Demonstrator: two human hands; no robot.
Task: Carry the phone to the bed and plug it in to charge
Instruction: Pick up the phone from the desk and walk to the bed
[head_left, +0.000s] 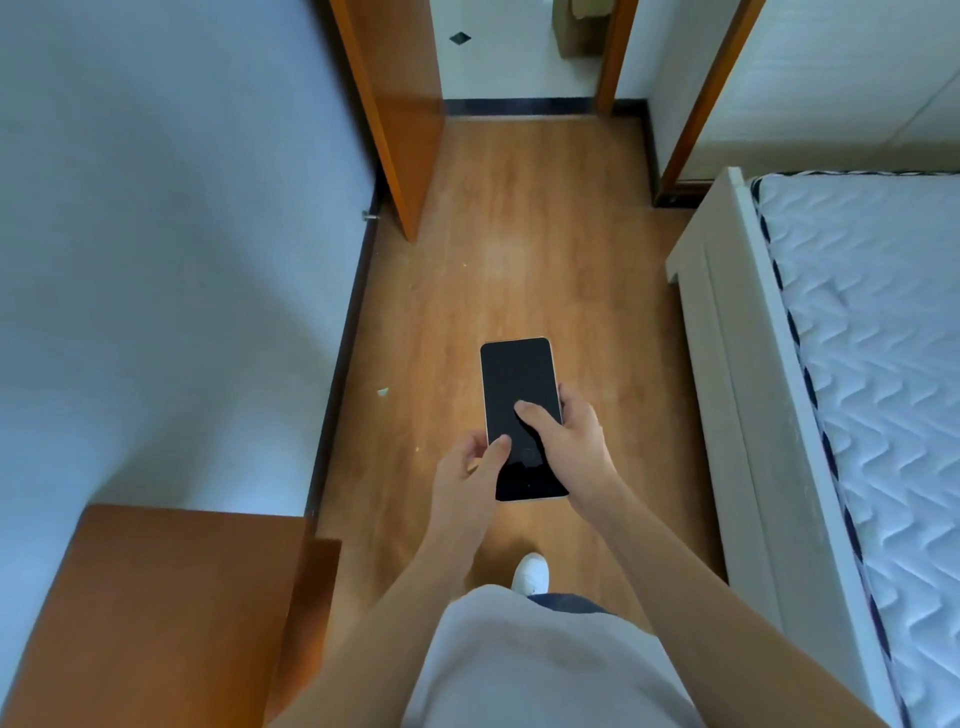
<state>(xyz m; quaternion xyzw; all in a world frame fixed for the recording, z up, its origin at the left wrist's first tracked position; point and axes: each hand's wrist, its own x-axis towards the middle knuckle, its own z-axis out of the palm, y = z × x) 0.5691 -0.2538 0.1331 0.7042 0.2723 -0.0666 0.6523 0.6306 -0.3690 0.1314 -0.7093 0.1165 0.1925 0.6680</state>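
Note:
A phone (514, 379) with a dark screen and pale edge is held flat, screen up, above the wooden floor in the middle of the view. My right hand (576, 447) wraps its right side, thumb lying across the screen. My left hand (467, 467) touches its lower left edge with the thumb on the glass. The bed (727, 364), a white frame with a bare quilted mattress (883, 338), runs along the right side. No charger or cable is visible.
A white wall (156, 260) lines the left, with a brown wooden cabinet (156, 597) at the lower left. An open wooden door (395, 130) and doorway lie ahead. A wardrobe (831, 78) stands beyond the bed. My white shoe (531, 571) is on the floor.

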